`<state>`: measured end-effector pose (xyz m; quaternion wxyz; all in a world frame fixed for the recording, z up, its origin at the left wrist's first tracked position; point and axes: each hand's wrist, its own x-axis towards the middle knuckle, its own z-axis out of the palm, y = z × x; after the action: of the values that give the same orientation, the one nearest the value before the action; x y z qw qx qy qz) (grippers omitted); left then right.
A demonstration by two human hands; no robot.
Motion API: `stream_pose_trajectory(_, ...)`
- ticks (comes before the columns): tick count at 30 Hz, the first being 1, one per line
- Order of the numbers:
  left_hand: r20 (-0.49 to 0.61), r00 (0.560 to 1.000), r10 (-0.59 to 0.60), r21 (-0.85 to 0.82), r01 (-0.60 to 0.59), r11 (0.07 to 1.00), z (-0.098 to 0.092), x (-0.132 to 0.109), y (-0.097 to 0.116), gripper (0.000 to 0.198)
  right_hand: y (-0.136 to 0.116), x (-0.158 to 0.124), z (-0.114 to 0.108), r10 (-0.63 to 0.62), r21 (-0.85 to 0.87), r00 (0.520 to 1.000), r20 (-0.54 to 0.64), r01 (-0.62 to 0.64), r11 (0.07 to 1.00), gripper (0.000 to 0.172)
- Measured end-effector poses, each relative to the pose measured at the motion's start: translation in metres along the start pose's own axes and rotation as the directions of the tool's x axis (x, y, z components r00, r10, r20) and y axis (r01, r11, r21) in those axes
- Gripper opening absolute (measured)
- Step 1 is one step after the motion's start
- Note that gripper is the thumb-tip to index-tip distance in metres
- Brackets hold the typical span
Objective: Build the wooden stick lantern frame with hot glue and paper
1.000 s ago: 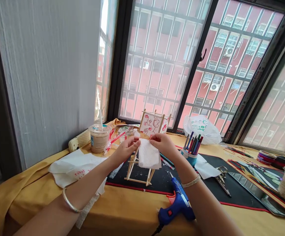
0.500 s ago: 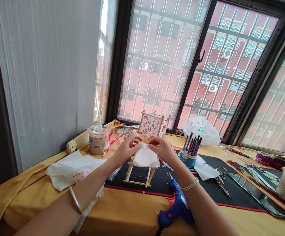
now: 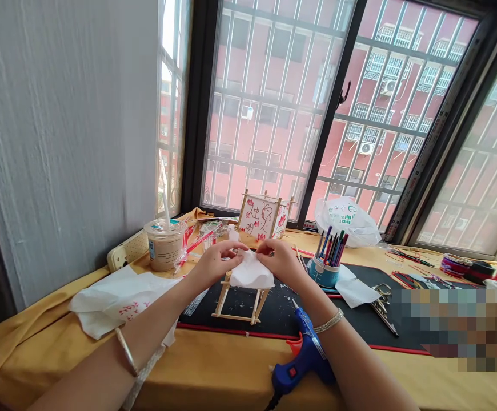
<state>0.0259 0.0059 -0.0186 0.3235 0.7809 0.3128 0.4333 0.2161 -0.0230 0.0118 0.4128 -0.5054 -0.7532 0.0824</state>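
Note:
A small frame of wooden sticks stands on the black mat in front of me. A white paper square lies over its top. My left hand pinches the paper's left edge. The right edge is pinched by my right hand. Both hands rest on the frame's top, fingers closed on the paper. Behind them stands a finished paper lantern with red drawings.
A blue glue gun lies near my right forearm. An iced drink cup stands at the left, a cup of pens at the right. White paper sheets, scissors and a white plastic bag lie around.
The paper hung upright in front of the frame a second ago; both hands have since laid it down flat over the frame's top. The camera has turned slightly.

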Motion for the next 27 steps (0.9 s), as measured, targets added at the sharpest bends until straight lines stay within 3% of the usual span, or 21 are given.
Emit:
stream_pose_trajectory(8, -0.042, 0.999, 0.029, -0.048, -0.031, 0.998, -0.001, -0.001, -0.008, 0.037, 0.009, 0.001, 0.002, -0.027, 0.127, 0.998, -0.059, 0.034, 0.991, 0.008)
stream_pose_trajectory(14, -0.154, 0.981, 0.114, -0.016, -0.118, 0.993, -0.008, -0.017, -0.013, 0.036, -0.002, -0.001, -0.003, -0.108, 0.264, 0.965, -0.238, 0.171, 0.949, 0.009)
stream_pose_trajectory(16, -0.103, 0.987, 0.127, -0.007, -0.128, 0.992, -0.014, -0.023, -0.014, 0.033, -0.008, -0.004, -0.007, -0.148, 0.291, 0.941, -0.304, 0.239, 0.926, 0.009)
stream_pose_trajectory(18, 0.043, 0.991, 0.123, -0.022, -0.122, 0.992, -0.02, -0.026, -0.015, 0.031, -0.012, -0.006, -0.014, -0.181, 0.312, 0.911, -0.371, 0.306, 0.9, 0.008)
stream_pose_trajectory(22, 0.309, 0.948, 0.073, -0.088, -0.048, 0.995, -0.021, -0.027, -0.014, 0.027, -0.016, -0.012, -0.038, -0.21, 0.352, 0.847, -0.489, 0.412, 0.84, 0.004)
stream_pose_trajectory(24, 0.335, 0.941, 0.052, -0.153, -0.001, 0.988, -0.016, -0.026, -0.013, 0.03, -0.017, -0.017, -0.051, -0.225, 0.376, 0.834, -0.504, 0.446, 0.812, 0.005)
stream_pose_trajectory(27, 0.275, 0.961, 0.029, -0.267, 0.048, 0.963, -0.01, -0.024, -0.011, 0.036, -0.02, -0.025, -0.06, -0.285, 0.404, 0.855, -0.432, 0.467, 0.787, 0.005)
